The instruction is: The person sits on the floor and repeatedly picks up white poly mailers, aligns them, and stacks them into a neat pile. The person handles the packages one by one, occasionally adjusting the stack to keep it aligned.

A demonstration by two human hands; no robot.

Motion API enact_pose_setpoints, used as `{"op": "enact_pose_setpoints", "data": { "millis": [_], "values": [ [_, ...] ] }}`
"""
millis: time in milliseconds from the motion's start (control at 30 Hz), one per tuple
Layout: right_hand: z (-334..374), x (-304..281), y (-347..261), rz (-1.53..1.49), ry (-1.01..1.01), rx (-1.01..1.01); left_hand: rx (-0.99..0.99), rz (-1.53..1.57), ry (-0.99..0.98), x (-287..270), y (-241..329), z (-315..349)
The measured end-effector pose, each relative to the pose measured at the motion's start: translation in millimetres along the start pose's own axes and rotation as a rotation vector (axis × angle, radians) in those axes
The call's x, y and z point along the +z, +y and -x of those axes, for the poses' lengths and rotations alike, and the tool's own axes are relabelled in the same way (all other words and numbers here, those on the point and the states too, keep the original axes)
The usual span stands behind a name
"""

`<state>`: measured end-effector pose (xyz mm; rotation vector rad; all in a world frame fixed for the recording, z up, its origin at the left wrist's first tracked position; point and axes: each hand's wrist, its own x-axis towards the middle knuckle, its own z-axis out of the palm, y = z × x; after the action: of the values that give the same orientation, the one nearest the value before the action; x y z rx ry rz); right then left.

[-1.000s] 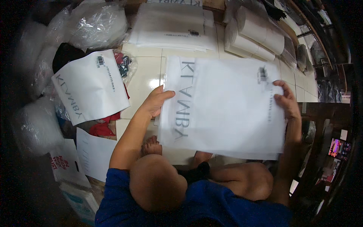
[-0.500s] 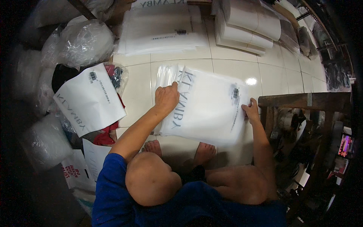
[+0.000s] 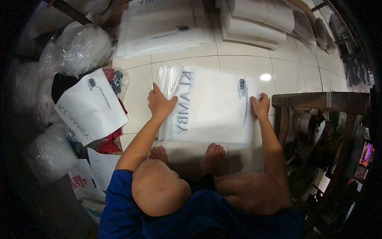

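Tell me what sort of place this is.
Probably a small packing or storage room: printed white bags stacked on the tiled floor, more white bundles beyond, and clear plastic heaped at left.

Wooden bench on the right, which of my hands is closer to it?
Right. Your right hand is at the right edge of the bag stack, near the wooden bench; your left hand is at the stack's left edge, farther.

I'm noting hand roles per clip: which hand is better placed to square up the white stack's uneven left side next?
Likely left: the left hand is already at that uneven side of the white stack, while the right hand is at the opposite edge.
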<state>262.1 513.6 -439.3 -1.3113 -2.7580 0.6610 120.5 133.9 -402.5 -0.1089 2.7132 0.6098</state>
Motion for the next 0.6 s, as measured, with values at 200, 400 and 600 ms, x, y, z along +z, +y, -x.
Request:
{"op": "enact_pose_setpoints", "data": {
  "millis": [200, 400, 600],
  "values": [
    [27.4, -19.4, 11.0, -0.483, -0.343, 0.268, -0.057, 0.045, -0.179, -5.5, -4.4, -4.6],
    [38.8, -22.3, -3.7, -0.676, -0.498, 0.290, -0.106, 0.464, -0.303, -9.7, -11.1, -17.1],
    [42.4, -25.1, -10.3, -0.677, -0.460, 0.228, -0.058, 0.483, -0.277, -12.1, -15.3, -14.7]
  ]
}}
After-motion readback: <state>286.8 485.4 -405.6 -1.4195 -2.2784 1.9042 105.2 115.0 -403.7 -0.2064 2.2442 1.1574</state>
